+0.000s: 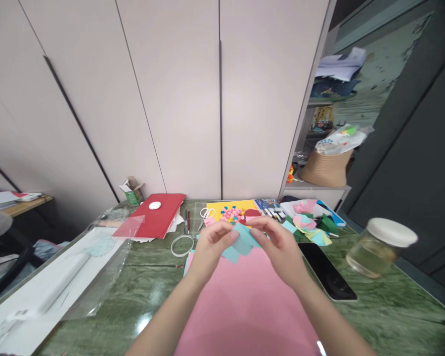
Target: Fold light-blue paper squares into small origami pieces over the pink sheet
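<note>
Between my two hands I hold a folded piece of light blue paper, raised over the near part of the table. My left hand pinches its left side between thumb and fingers. On the opposite side, my right hand grips the paper's right edge with thumb and forefinger. Below both hands lies a large pink sheet. Just beyond the fingers, small pink, blue and yellow pieces are heaped on a yellow sheet.
White-handled scissors, pens and a tape roll lie left of the hands. Further left is a red folder. A black phone, a lidded glass jar and folded colored papers sit right.
</note>
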{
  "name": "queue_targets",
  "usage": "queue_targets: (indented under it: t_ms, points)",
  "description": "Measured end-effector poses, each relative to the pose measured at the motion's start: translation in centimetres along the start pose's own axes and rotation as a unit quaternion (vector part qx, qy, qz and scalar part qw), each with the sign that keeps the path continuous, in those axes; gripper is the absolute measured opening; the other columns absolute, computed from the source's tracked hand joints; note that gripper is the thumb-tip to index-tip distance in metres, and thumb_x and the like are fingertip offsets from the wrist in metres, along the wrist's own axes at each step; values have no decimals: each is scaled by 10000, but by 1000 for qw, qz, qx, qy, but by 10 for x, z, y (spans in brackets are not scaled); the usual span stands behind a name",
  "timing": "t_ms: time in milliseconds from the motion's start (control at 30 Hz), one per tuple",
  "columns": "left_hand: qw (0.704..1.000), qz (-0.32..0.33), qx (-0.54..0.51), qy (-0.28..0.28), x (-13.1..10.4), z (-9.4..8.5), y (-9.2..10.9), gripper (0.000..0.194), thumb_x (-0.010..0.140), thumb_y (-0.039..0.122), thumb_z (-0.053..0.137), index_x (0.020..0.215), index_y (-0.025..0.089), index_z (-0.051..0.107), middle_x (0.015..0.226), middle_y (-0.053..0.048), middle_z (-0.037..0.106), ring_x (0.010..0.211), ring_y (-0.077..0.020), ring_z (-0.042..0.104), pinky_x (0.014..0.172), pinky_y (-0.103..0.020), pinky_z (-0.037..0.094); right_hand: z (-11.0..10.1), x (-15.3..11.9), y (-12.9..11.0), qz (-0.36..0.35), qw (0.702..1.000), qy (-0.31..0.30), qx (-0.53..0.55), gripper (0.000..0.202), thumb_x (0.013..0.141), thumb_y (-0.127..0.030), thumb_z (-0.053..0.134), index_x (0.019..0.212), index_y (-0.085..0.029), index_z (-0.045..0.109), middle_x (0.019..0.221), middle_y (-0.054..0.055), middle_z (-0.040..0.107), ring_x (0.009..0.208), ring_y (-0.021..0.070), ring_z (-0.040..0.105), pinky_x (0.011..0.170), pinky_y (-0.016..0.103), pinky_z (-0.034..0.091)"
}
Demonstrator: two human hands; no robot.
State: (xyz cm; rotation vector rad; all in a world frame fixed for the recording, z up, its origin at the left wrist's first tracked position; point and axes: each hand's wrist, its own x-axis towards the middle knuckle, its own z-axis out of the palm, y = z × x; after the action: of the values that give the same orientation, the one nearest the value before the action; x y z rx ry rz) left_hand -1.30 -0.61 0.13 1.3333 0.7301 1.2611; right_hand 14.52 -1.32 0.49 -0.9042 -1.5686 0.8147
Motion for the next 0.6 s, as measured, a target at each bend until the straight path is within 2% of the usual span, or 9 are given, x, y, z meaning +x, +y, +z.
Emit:
queue_targets:
  t_ms: [67, 167, 267, 433, 600]
  points:
    - [997, 19, 70, 19, -1, 2, 0, 150, 753, 294, 599, 706, 156, 632, 671, -23, 592, 627, -139, 537, 608, -243, 419, 3, -3, 0, -26, 997, 29, -66, 145, 819, -313, 532, 919, -237, 604, 909, 53, 609, 844, 202, 551, 670, 300, 439]
    - [990, 42, 135, 19, -3, 5, 1, 150, 764, 287, 580, 712, 162, 645, 700, -32, 610, 678, -154, 541, 658, -254, 421, 6, -5, -2, -34, 994, 3, -105, 126, 811, -299, 546, 911, -250, 603, 884, 42, 606, 833, 201, 544, 664, 300, 438]
    - [982, 54, 177, 25, -5, 6, 2, 163, 770, 289, 570, 725, 164, 664, 706, -38, 628, 687, -162, 543, 657, -254, 413, 6, -4, -2, -53, 990, 1, -131, 68, 805, -288, 559, 813, -237, 603, 799, 33, 586, 771, 190, 524, 654, 302, 419]
    - [989, 45, 139, -14, -6, 5, 5, 230, 783, 334, 543, 766, 159, 691, 762, -61, 670, 731, -188, 569, 685, -274, 422, 3, -2, -1, -83, 992, 28, -94, 77, 795, -241, 578, 721, -223, 593, 702, 7, 539, 695, 165, 497, 647, 299, 391]
    - [986, -2, 168, 12, -4, 8, 3, 131, 674, 290, 670, 656, 162, 689, 651, -42, 658, 647, -168, 554, 633, -273, 414, -1, -1, 1, -65, 997, 7, -29, 161, 794, -266, 579, 647, -201, 571, 662, 1, 512, 660, 154, 479, 622, 288, 370]
